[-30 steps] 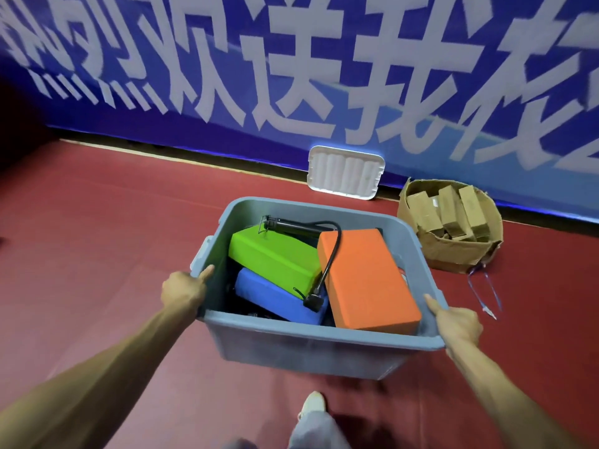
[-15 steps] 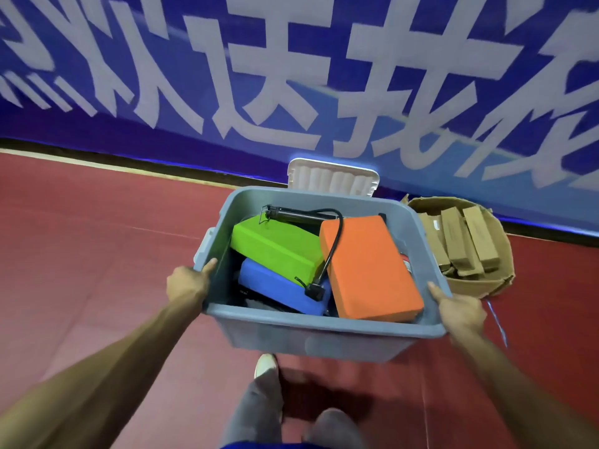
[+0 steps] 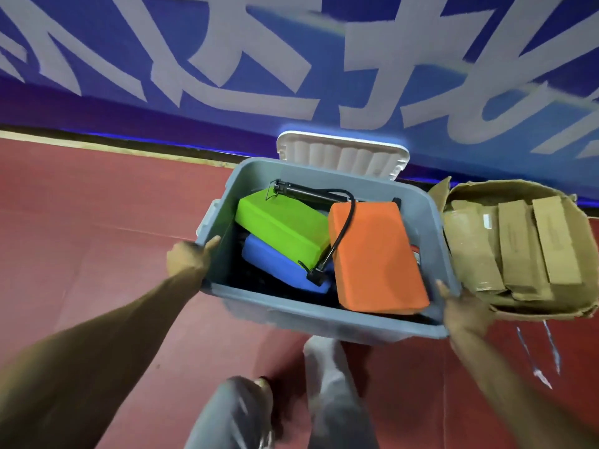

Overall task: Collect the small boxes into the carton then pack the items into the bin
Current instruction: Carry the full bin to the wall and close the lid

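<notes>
I carry a grey plastic bin [image 3: 327,320] above the red floor. My left hand [image 3: 188,259] grips its left rim, thumb over the edge. At the right near corner my right hand [image 3: 462,311] grips the rim. Inside lie a green foam block [image 3: 282,223], a blue block [image 3: 275,267] under it, an orange block [image 3: 376,257] and a black hand pump [image 3: 311,193] with its hose. To the right on the floor stands the brown carton [image 3: 518,311], holding several small cardboard boxes [image 3: 518,244].
A white bin lid [image 3: 340,153] leans against the blue banner wall [image 3: 291,59] just behind the bin. Thin blue straps [image 3: 538,354] lie on the red floor [image 3: 81,222] near the carton. My grey-trousered legs [image 3: 324,400] are below the bin.
I have walked forward with the bin; the wall, lid and carton have come closer, and the carton now sits right beside the bin's right side. Both hands keep their grip.
</notes>
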The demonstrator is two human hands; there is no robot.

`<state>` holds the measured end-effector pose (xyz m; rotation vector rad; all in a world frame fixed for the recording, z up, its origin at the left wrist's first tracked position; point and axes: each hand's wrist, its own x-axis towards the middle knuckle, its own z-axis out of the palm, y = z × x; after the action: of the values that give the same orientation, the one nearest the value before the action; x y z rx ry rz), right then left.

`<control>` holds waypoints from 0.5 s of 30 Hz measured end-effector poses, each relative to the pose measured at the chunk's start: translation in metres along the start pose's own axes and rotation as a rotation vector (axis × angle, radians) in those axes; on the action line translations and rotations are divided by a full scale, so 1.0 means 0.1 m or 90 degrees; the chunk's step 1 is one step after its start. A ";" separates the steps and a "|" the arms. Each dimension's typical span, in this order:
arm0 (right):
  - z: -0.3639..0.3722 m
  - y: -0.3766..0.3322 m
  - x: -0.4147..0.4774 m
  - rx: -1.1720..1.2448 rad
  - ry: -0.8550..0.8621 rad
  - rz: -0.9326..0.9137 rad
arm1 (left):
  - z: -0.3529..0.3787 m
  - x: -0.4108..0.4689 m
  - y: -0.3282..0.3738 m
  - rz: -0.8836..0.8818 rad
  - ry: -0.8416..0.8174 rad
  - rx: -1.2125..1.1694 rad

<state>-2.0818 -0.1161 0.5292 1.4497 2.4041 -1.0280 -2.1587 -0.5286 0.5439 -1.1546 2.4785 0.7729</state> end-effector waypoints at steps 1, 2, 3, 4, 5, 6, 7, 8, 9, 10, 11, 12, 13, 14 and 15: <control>0.13 -0.05 0.21 -0.009 -0.006 -0.003 | 0.18 0.17 0.08 -0.001 0.000 0.015; 0.27 -0.07 0.43 -0.028 -0.014 0.005 | 0.36 0.34 0.14 -0.004 0.001 0.031; 0.43 -0.07 0.66 -0.040 -0.018 0.016 | 0.53 0.50 0.18 -0.009 0.007 0.041; 0.57 -0.08 0.87 -0.044 -0.014 0.014 | 0.71 0.66 0.22 -0.013 0.013 0.048; 0.72 -0.07 1.09 -0.048 -0.023 0.020 | 0.89 0.81 0.25 -0.019 0.018 0.050; 0.85 -0.09 1.26 -0.058 -0.032 0.027 | 1.07 0.95 0.27 -0.031 0.020 0.048; 0.97 -0.10 1.42 -0.071 -0.042 0.040 | 1.26 1.08 0.29 -0.041 0.020 0.043; 1.12 -0.06 1.59 -0.067 -0.055 0.050 | 1.43 1.21 0.28 -0.046 0.016 0.048; 1.27 0.01 1.78 -0.059 -0.073 0.063 | 1.60 1.33 0.29 -0.050 0.012 0.059; 1.44 0.05 1.91 -0.051 -0.090 0.081 | 1.77 1.48 0.29 -0.051 0.010 0.061; 1.61 0.08 2.02 -0.052 -0.102 0.090 | 1.95 1.62 0.29 -0.053 0.010 0.055; 1.78 0.11 2.13 -0.059 -0.103 0.091 | 2.12 1.77 0.29 -0.050 0.010 0.046; 1.96 0.16 2.26 -0.076 -0.084 0.086 | 2.33 1.94 0.28 -0.047 0.011 0.040; 2.07 0.17 2.35 -0.093 -0.053 0.084 | 2.47 2.05 0.28 -0.042 0.018 0.036; 2.15 0.15 2.41 -0.112 -0.029 0.074 | 2.57 2.11 0.31 -0.038 0.023 0.028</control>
<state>-2.2402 -0.0721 0.2509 1.4678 2.2843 -0.7939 -2.3052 -0.4914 0.2463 -1.2307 2.4647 0.6846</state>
